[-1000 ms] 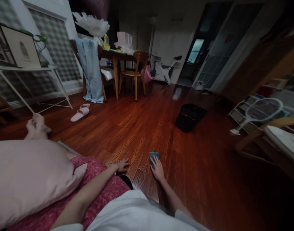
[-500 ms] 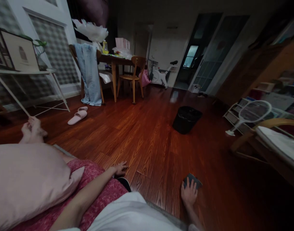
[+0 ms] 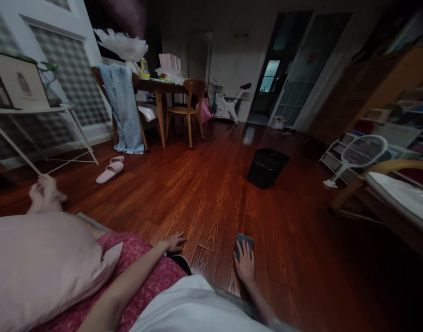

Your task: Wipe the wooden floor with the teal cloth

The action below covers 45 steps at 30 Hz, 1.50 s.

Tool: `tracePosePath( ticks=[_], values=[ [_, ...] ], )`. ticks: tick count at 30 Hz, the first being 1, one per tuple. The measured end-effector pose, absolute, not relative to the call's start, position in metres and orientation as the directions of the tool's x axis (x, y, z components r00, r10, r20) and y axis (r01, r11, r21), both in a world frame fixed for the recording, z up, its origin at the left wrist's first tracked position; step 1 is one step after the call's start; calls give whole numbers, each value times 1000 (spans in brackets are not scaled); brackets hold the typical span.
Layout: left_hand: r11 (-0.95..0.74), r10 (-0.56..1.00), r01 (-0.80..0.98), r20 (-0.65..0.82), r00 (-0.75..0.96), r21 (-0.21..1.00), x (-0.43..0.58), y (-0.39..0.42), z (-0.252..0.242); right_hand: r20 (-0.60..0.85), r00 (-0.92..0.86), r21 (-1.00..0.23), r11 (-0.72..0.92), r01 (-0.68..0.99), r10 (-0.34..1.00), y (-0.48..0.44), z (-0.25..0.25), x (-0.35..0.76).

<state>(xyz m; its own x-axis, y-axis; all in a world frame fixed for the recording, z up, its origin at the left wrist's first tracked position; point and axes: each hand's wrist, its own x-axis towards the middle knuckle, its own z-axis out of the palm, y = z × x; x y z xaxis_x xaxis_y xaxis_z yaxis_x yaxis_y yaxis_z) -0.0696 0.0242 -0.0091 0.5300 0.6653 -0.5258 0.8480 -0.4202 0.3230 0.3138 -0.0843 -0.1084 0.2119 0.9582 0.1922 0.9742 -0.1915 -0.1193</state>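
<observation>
My right hand (image 3: 245, 259) lies flat with spread fingers on a folded grey-blue cloth (image 3: 239, 240), pressing it against the reddish wooden floor (image 3: 211, 198). The cloth sticks out past the fingertips and along the left side of the hand. My left hand (image 3: 175, 241) is empty, its fingers apart, resting low by the edge of the dark red patterned fabric (image 3: 135, 246). Just below that hand shows a black object with a pale rim (image 3: 181, 263), mostly hidden.
A black bin (image 3: 266, 168) stands on the floor ahead. Pink slippers (image 3: 110, 170) lie to the left, near a pink pillow (image 3: 41, 263) and bare feet (image 3: 47, 193). Chairs (image 3: 188, 110) and a table stand behind. At right are a white racket (image 3: 361, 154) and a wooden-framed seat (image 3: 349, 193).
My right hand has slid left across the floor, bringing the cloth closer to my left hand. My left hand has hardly moved. The view has shifted slightly.
</observation>
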Motion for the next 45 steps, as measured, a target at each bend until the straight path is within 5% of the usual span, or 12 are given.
tracePosePath(
  ticks=[14, 24, 33, 40, 45],
  values=[
    [-466, 676, 843, -507, 535, 268, -58, 15, -3, 258, 583, -265, -524, 809, 770, -90, -98, 373],
    [-592, 578, 754, -501, 644, 285, -6, 7, 12, 216, 434, -182, -401, 898, 875, -103, -106, 390],
    [-558, 579, 788, -559, 593, 258, 66, -3, -7, 246, 690, -289, -628, 723, 681, -88, -101, 383],
    [-512, 600, 804, -543, 587, 304, 70, 2, -21, 166, 390, -189, -359, 914, 906, -80, -105, 371],
    [-498, 619, 817, -540, 570, 292, 72, 2, -23, 168, 527, -204, -494, 845, 833, -69, -101, 436]
  ],
)
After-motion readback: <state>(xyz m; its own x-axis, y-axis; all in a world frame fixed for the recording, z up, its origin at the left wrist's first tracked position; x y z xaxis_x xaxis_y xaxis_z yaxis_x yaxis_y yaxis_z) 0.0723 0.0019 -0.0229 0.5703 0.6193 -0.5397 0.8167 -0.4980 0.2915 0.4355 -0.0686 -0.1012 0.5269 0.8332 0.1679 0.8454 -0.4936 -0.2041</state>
